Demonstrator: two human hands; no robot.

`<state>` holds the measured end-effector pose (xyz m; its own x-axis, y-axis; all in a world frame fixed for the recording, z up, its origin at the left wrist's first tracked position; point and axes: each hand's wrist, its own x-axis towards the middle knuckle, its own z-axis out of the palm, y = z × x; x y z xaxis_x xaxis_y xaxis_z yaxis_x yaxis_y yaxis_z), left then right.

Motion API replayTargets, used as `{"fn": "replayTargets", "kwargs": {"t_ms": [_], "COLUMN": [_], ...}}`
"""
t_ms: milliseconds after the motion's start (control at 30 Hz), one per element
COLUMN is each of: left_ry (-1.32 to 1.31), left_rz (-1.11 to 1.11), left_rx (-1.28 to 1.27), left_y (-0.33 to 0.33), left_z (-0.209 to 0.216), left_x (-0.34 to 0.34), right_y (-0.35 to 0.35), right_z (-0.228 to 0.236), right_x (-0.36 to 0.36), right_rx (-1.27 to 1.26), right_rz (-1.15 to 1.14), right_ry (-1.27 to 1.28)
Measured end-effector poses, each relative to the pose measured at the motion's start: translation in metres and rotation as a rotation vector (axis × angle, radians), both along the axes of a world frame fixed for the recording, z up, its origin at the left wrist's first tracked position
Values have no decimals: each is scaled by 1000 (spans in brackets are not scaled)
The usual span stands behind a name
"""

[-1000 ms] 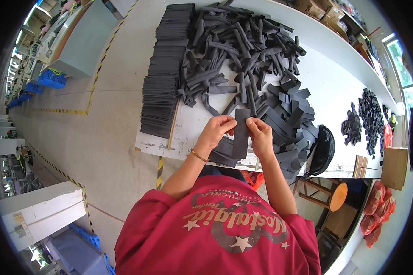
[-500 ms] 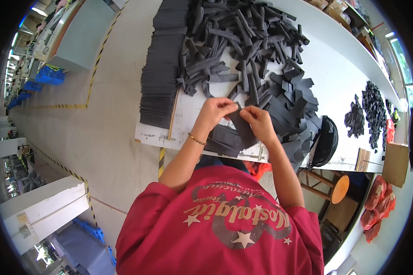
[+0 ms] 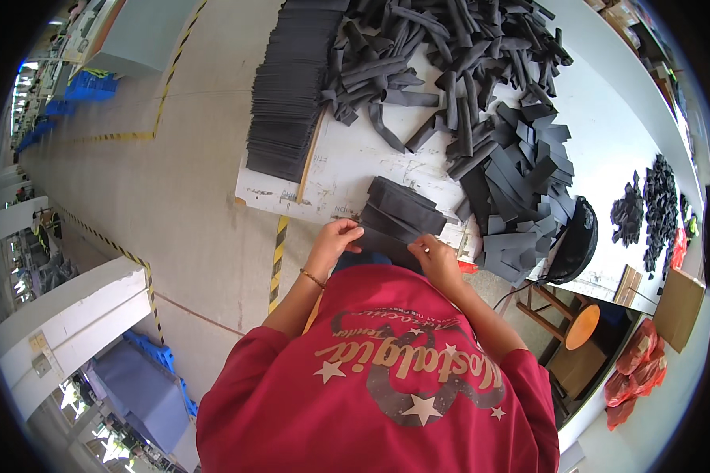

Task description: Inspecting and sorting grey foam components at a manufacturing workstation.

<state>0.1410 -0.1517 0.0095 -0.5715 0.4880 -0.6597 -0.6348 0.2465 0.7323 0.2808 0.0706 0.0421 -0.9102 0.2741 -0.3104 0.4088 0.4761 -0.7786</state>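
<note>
A flat black fabric piece [image 3: 383,247] is stretched between my two hands at the table's near edge, close to my body. My left hand [image 3: 333,246] pinches its left end between thumb and fingers. At the other end, my right hand [image 3: 439,262] is closed in a pinch on the same piece. Just beyond it, a small stack of flat black pieces [image 3: 402,206] lies on the white table [image 3: 343,177]. Farther off, a long, tightly packed row of black pieces [image 3: 290,102] runs along the left edge.
Loose folded black strips [image 3: 465,67] are heaped at the back. A pile of flat black pieces [image 3: 521,169] spreads on the right, beside a black mesh-like bag [image 3: 573,240]. A wooden stool [image 3: 582,326] stands at the lower right, near red plastic bags [image 3: 635,363].
Both hands have come down toward my body with the black piece. They are farther apart now, and the piece lies crosswise instead of hanging upright. The view has shifted slightly.
</note>
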Motion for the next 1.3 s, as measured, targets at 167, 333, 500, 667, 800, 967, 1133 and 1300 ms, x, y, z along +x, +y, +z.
{"fn": "replayTargets", "kwargs": {"t_ms": [167,333,500,667,800,967,1133,1300], "left_ry": [-142,-81,100,190,299,447,769,772], "left_rz": [21,20,-34,-105,-36,2,70,264], "left_rx": [3,-13,-29,-33,-103,-234,-400,-390], "left_y": [-19,-14,5,29,34,37,49,57], "left_z": [-12,-15,-30,-26,-38,-54,-51,-64], "left_x": [-2,-13,-12,-10,-8,-2,11,-6], "right_y": [-6,8,26,49,71,79,63,61], "right_z": [-7,-38,-28,-29,-43,-37,-26,-12], "right_x": [-25,-24,-30,-37,-39,-48,-47,-43], "right_rx": [637,620,129,-105,-278,-186,350,466], "right_rz": [227,189,-17,-19,15,-35,-2,-64], "right_ry": [200,224,77,-75,-98,-170,-122,-21]}}
